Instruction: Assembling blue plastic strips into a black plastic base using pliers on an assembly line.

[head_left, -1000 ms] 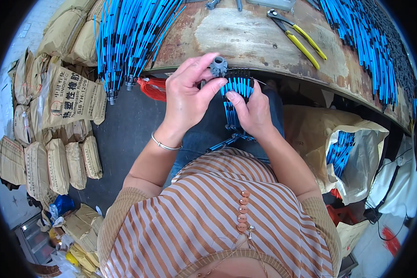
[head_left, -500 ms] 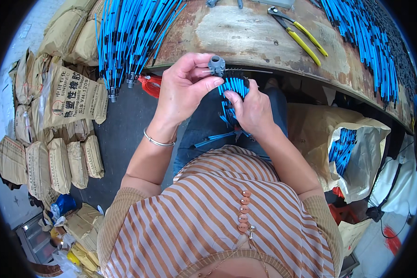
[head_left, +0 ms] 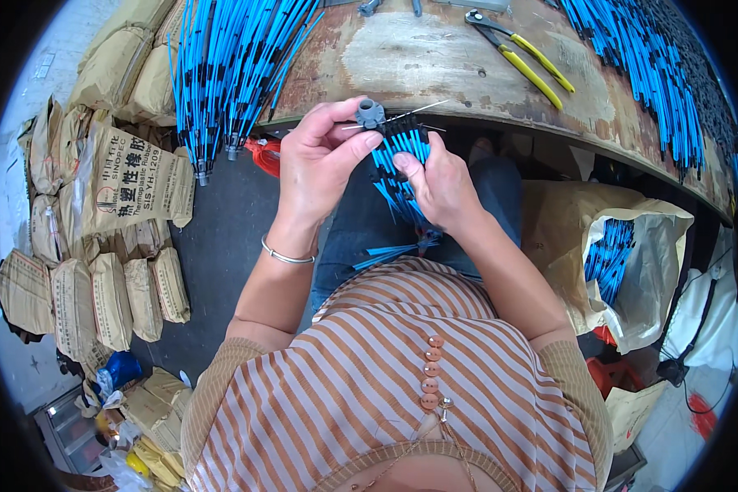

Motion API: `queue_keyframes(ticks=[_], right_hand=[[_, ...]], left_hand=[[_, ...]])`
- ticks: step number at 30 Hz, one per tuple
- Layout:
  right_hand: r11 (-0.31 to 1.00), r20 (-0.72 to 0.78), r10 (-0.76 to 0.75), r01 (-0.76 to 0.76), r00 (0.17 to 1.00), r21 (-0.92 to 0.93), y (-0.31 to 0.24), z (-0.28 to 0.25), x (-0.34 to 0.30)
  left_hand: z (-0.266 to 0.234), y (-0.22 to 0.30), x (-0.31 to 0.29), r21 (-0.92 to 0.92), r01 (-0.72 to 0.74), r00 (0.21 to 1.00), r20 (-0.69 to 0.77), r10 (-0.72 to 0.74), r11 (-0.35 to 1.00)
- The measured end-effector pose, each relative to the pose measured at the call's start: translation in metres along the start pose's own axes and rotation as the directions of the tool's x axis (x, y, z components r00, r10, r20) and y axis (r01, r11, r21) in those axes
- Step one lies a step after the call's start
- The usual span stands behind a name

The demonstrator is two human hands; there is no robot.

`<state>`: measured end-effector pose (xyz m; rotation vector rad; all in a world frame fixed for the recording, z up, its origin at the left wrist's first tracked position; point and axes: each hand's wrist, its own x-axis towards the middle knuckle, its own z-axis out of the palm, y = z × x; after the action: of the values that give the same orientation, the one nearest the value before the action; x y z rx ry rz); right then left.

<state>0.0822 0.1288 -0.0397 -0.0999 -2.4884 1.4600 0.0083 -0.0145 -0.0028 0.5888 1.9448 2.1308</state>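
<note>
Wooden table (head_left: pixel 418 61) beyond, left hand (head_left: pixel 313 168) pinches grey hub (head_left: pixel 369 116) at fingertips (head_left: pixel 369 143).

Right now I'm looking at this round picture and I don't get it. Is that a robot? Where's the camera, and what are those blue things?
No robot here! It's a person using two bare hands. The camera sits on their head and looks down, so you see their striped shirt below. Its very wide lens bends straight edges.

The left hand pinches a grey part with a round hole on top. The right hand holds a bunch of thin blue sticks with black bits.

On the wooden table are yellow-handled pliers and more blue sticks, in a left pile and a right pile.
</note>
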Motion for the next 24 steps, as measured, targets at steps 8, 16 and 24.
queue_keyframes(ticks=[8,16,24], right_hand=[[0.986,0.289,0.001,-0.049,0.957,0.159,0.003,-0.014,0.008],[0.947,0.278,-0.214,0.13,0.936,0.293,0.013,-0.013,0.01],[0.914,0.555,-0.288,0.052,0.781,0.402,0.01,-0.027,0.021]], left_hand=[[-0.022,-0.001,0.002,-0.129,0.075,0.98,0.192,-0.049,0.989],[-0.024,0.003,0.002,-0.131,0.112,0.961,0.265,-0.074,0.985],[-0.032,0.004,0.006,-0.172,0.026,0.886,0.461,0.057,0.985]])
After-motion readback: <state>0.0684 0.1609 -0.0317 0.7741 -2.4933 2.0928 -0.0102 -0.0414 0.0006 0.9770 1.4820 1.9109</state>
